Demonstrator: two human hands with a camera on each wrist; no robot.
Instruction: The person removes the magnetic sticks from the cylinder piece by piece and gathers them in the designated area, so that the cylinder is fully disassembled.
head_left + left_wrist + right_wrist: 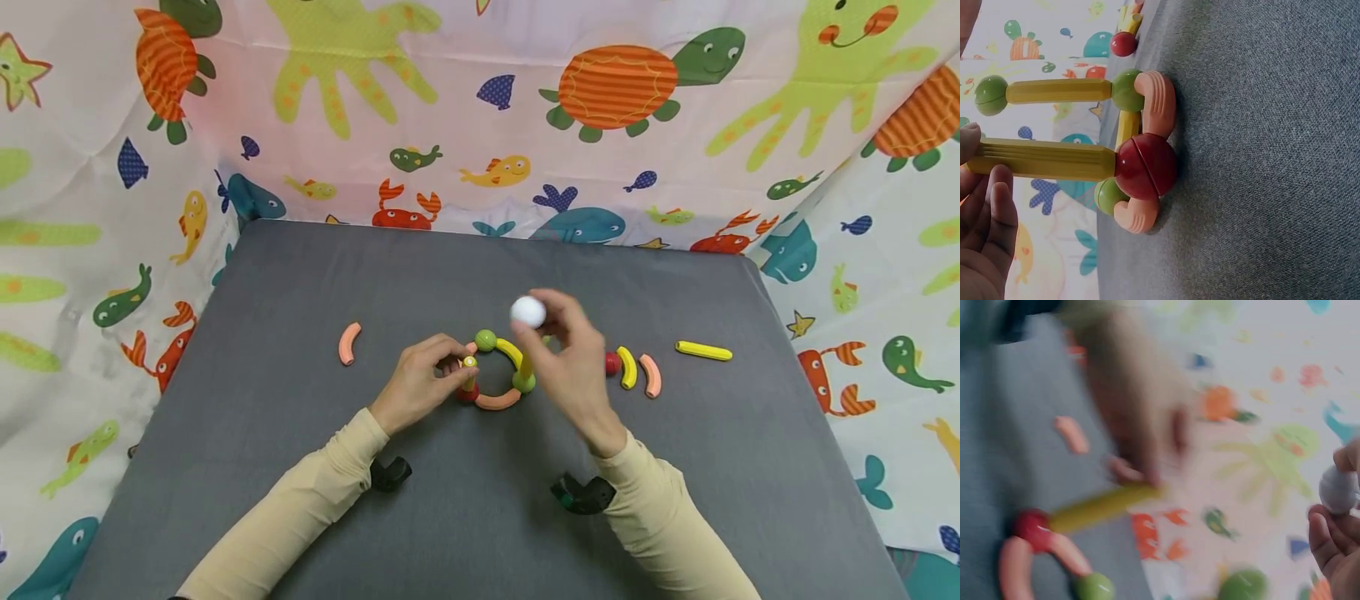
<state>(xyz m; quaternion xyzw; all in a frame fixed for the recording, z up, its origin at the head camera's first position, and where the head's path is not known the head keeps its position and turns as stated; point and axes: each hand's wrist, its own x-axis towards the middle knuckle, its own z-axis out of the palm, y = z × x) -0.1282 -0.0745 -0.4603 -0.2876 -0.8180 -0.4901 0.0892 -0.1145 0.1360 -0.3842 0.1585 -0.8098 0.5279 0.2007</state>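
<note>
My left hand (423,379) pinches the top of an upright yellow rod (1047,159) that stands on a red ball (1146,167). That red ball joins a ring on the table made of curved pink pieces (498,402), a curved yellow piece (511,352) and green balls (486,340). A second yellow rod (1060,91) rises from a green ball of the ring, with another green ball (991,95) on its top. Up and to the right of the left hand, my right hand (573,362) holds a white ball (528,312) between thumb and fingers.
Right of the ring lie a red ball (612,363), a curved yellow piece (627,367) and a curved pink piece (651,376). Farther right is a loose yellow rod (703,351); at left, another pink piece (348,343). A patterned cloth (450,108) hangs behind the grey table (450,517).
</note>
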